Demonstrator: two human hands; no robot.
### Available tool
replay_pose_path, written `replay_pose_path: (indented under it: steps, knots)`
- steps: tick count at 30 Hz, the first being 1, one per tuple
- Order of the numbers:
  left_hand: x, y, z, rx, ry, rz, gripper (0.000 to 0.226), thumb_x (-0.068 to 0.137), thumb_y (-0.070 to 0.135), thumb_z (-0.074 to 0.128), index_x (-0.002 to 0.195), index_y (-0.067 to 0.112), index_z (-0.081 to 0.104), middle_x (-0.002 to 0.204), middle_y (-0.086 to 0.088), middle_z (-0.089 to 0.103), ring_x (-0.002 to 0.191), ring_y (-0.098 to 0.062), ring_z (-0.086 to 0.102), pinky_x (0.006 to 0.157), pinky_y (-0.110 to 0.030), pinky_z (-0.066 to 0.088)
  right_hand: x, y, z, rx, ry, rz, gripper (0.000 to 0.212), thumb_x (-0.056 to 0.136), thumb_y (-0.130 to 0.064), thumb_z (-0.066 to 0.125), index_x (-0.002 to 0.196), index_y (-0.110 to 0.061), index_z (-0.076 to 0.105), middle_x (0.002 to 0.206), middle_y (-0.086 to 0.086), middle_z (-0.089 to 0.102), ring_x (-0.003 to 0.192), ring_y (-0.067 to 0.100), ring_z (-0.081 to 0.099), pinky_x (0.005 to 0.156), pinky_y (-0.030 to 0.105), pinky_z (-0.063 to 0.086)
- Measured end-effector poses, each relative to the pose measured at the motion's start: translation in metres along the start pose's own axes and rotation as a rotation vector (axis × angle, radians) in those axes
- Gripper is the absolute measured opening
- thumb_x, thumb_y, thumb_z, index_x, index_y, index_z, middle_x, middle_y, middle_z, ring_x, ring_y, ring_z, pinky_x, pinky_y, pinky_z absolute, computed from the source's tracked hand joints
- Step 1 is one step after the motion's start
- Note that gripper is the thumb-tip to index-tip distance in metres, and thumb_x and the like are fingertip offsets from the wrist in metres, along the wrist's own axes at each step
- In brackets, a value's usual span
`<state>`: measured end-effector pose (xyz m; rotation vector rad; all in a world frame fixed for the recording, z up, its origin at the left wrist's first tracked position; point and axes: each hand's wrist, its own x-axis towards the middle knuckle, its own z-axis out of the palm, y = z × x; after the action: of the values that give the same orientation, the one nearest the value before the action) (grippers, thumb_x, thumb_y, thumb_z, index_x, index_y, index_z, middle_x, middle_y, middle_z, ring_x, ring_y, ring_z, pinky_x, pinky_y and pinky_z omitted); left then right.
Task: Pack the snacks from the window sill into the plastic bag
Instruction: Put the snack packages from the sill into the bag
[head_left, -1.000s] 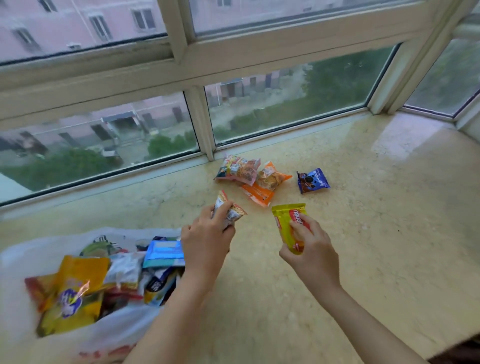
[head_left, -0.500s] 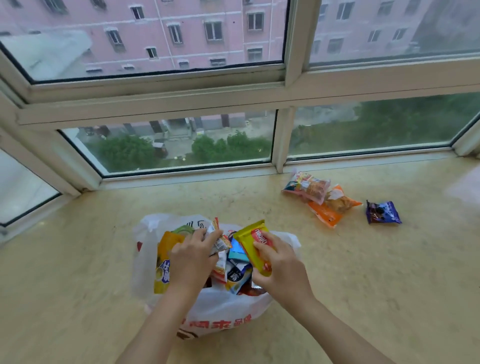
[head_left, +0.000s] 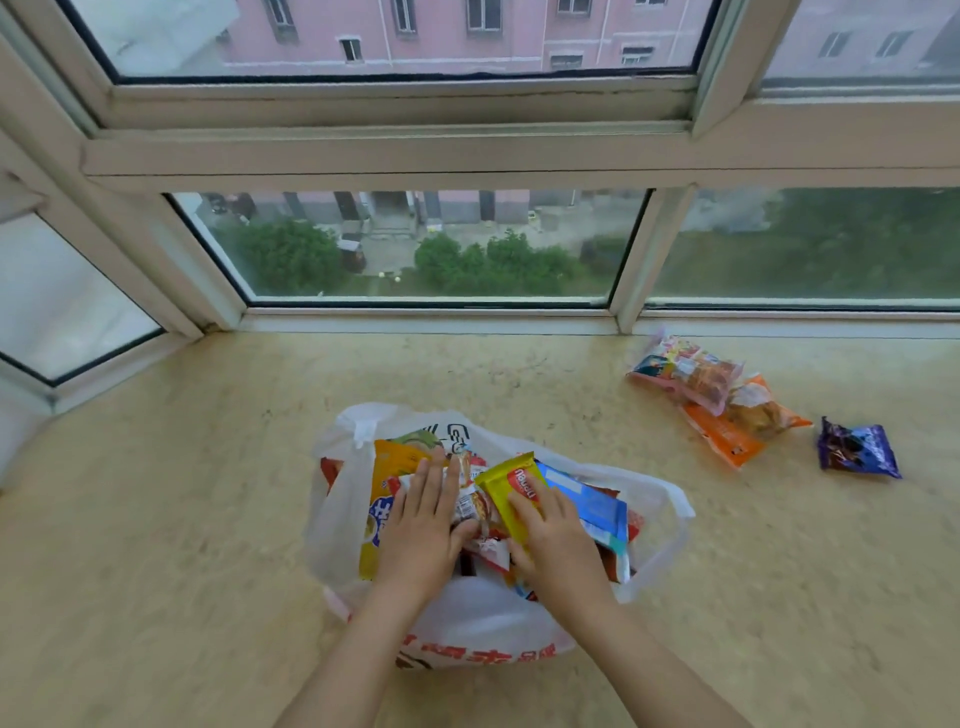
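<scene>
Both hands lie flat-fingered in the white plastic bag (head_left: 483, 618) on the marble window sill (head_left: 156, 519), left hand (head_left: 426, 530) and right hand (head_left: 558, 540) pressing packets down, apparently to make room; three snacks, pink (head_left: 685, 371), orange (head_left: 737, 423) and purple (head_left: 857, 449), wait to the right.

Little can be read. The yellow packet (head_left: 506, 493) lying on top in the plastic bag (head_left: 478, 623) carries a red label with white lettering, seen upside down — it looks like "Danen", though the letters are too small to be sure. Along the bag's near side runs a row of red printed characters, blurred beyond reading. The packets by the far right edge of the window sill (head_left: 156, 519) show print, none of it legible.
</scene>
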<state>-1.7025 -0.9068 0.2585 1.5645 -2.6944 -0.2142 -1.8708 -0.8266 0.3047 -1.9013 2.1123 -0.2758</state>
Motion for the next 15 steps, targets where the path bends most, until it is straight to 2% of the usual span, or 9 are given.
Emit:
replay_pose_path:
  steps: [2,4,6,7,9,10,12,13,15]
  knots:
    - [0.002,0.004,0.006,-0.015,0.002,0.001,0.077,0.094,0.067,0.004,0.153,0.019,-0.006,0.161,-0.003,-0.003,0.145,-0.017,-0.007,0.118,-0.039,0.010,0.001,0.006,0.007,-0.072,-0.041,-0.002,0.067,0.060,-0.035,0.085,0.121,-0.015,0.064,0.128,0.008,0.061,0.114,0.032,0.057,0.084,0.042,0.056]
    - [0.004,0.007,0.007,-0.010,-0.015,-0.022,0.079,0.092,0.071,0.001,0.152,0.022,-0.012,0.160,0.001,-0.004,0.145,-0.016,-0.007,0.119,-0.042,0.008,-0.002,0.012,0.014,-0.106,-0.077,0.009,0.055,0.083,-0.041,0.059,0.133,-0.018,0.052,0.139,0.007,0.053,0.121,0.035,0.055,0.084,0.050,0.055]
    - [0.006,0.011,0.005,-0.023,-0.079,-0.057,0.079,0.092,0.070,0.004,0.154,0.021,-0.001,0.160,-0.002,0.006,0.145,-0.019,0.006,0.115,-0.043,0.008,-0.006,0.018,0.019,-0.134,-0.174,0.007,0.056,0.087,-0.045,0.034,0.136,-0.019,0.044,0.141,0.006,0.052,0.122,0.033,0.055,0.084,0.055,0.051]
    - [0.007,0.013,0.003,-0.027,-0.118,-0.071,0.079,0.092,0.070,0.006,0.154,0.020,0.004,0.159,-0.004,0.012,0.144,-0.021,0.011,0.114,-0.043,0.006,-0.007,0.022,0.023,-0.141,-0.222,0.013,0.059,0.085,-0.045,0.030,0.136,-0.019,0.042,0.141,0.005,0.051,0.122,0.033,0.055,0.084,0.057,0.049]
    - [0.009,0.017,0.001,-0.023,-0.153,-0.080,0.080,0.092,0.070,0.006,0.153,0.020,0.012,0.158,-0.007,0.018,0.146,-0.023,0.008,0.114,-0.044,0.001,-0.007,0.020,0.022,-0.136,-0.252,0.030,0.061,0.084,-0.045,0.030,0.138,-0.018,0.039,0.143,0.006,0.048,0.125,0.032,0.052,0.086,0.061,0.046]
    - [0.010,0.019,0.003,-0.022,-0.153,-0.078,0.080,0.092,0.071,0.007,0.153,0.020,0.014,0.158,-0.007,0.018,0.147,-0.024,0.003,0.113,-0.044,0.001,-0.004,0.018,0.019,-0.159,-0.229,0.035,0.062,0.087,-0.044,0.030,0.143,-0.016,0.033,0.149,0.006,0.038,0.131,0.032,0.045,0.091,0.063,0.041]
    - [0.011,0.021,0.008,-0.028,-0.159,-0.075,0.082,0.091,0.072,0.007,0.152,0.019,0.018,0.160,-0.006,0.012,0.148,-0.024,-0.005,0.113,-0.046,0.001,0.000,0.018,0.018,-0.226,-0.266,-0.016,0.064,0.099,-0.042,0.025,0.151,-0.017,-0.004,0.157,0.004,-0.009,0.145,0.029,0.001,0.110,0.065,0.015]
    - [0.012,0.022,0.010,-0.037,-0.173,-0.081,0.082,0.091,0.072,0.006,0.152,0.020,0.017,0.160,-0.005,0.008,0.148,-0.023,-0.007,0.112,-0.046,0.001,-0.001,0.020,0.018,-0.262,-0.303,-0.009,0.066,0.102,-0.043,0.023,0.147,-0.020,-0.020,0.152,0.001,-0.029,0.142,0.026,-0.019,0.112,0.062,0.000]
    - [0.013,0.025,0.009,-0.058,-0.173,-0.104,0.082,0.089,0.074,0.001,0.153,0.022,0.007,0.162,-0.001,-0.004,0.147,-0.021,-0.012,0.112,-0.046,0.001,0.001,0.021,0.012,-0.285,-0.341,0.004,0.066,0.101,-0.047,0.018,0.142,-0.023,-0.028,0.146,-0.001,-0.039,0.137,0.022,-0.031,0.110,0.059,-0.013]
